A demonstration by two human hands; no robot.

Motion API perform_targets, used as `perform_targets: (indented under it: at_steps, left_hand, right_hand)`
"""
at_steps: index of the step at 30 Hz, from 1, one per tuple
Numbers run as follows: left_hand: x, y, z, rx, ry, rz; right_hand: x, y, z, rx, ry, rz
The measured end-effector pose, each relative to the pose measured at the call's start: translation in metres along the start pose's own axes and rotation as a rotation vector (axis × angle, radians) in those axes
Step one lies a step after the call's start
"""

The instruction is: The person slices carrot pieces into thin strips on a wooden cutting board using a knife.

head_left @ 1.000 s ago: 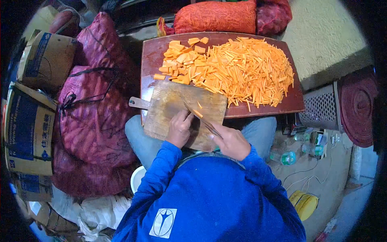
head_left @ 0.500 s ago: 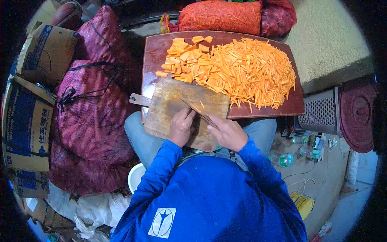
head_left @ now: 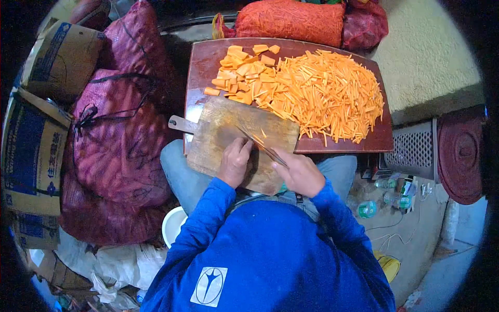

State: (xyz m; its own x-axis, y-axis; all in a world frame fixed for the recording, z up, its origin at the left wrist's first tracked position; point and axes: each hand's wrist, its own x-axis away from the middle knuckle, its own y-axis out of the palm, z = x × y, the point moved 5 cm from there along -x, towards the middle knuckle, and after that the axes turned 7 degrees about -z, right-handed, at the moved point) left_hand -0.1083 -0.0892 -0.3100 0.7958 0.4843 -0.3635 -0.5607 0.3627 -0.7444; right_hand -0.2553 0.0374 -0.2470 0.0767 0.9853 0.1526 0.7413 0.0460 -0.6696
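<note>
A wooden cutting board point(head_left: 218, 119) lies tilted against the near edge of the red table. My right hand point(head_left: 299, 172) grips a knife point(head_left: 264, 147), its blade pointing up and left across the board. Bent fingers of my left hand point(head_left: 236, 160) press down beside the blade; whatever lies under them is hidden. Thin orange strips point(head_left: 263, 133) rest on the board just beyond the knife. Behind the board are orange slices point(head_left: 243, 70) on the left and a large heap of orange sticks point(head_left: 335, 93) on the right.
A red table point(head_left: 385, 136) holds the orange pieces. Filled red net bags point(head_left: 288, 22) lie behind it. Large purple net sacks point(head_left: 119, 140) and cardboard boxes point(head_left: 31, 156) stand left. On the right are a grey basket point(head_left: 413, 147) and plastic bottles point(head_left: 367, 209); a white bowl point(head_left: 173, 224) sits lower left.
The view has shifted slightly, moving the table and board a little right in the picture. Both hands stay at the board, with small shifts of the knife and the strips near it.
</note>
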Motion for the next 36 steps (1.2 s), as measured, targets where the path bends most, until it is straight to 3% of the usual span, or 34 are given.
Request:
perform_targets:
  at_steps: [3, 7, 10, 19, 24, 31, 36]
  left_hand:
    - [0.001, -0.002, 0.001, -0.014, 0.002, -0.023]
    - [0.002, 0.002, -0.001, -0.014, 0.013, -0.020]
    - [0.003, 0.002, -0.001, -0.021, 0.017, -0.005]
    - [0.001, 0.001, -0.001, -0.035, -0.024, -0.010]
    - [0.001, -0.005, 0.000, 0.013, -0.028, -0.018]
    - [0.004, 0.002, -0.003, -0.006, -0.031, -0.024]
    - [0.002, -0.003, -0.001, -0.010, -0.026, 0.016]
  right_hand:
    - [0.018, -0.008, -0.007, 0.010, 0.079, -0.108]
    - [0.000, 0.012, 0.008, 0.056, 0.100, -0.069]
    - [-0.014, 0.013, 0.006, 0.014, -0.061, 0.018]
    - [0.010, 0.005, 0.011, 0.018, 0.083, -0.060]
    - [-0.008, 0.001, -0.002, 0.012, -0.070, -0.003]
    - [-0.006, 0.010, 0.004, 0.035, 0.034, -0.037]
    - [-0.012, 0.003, 0.003, -0.023, -0.075, 0.027]
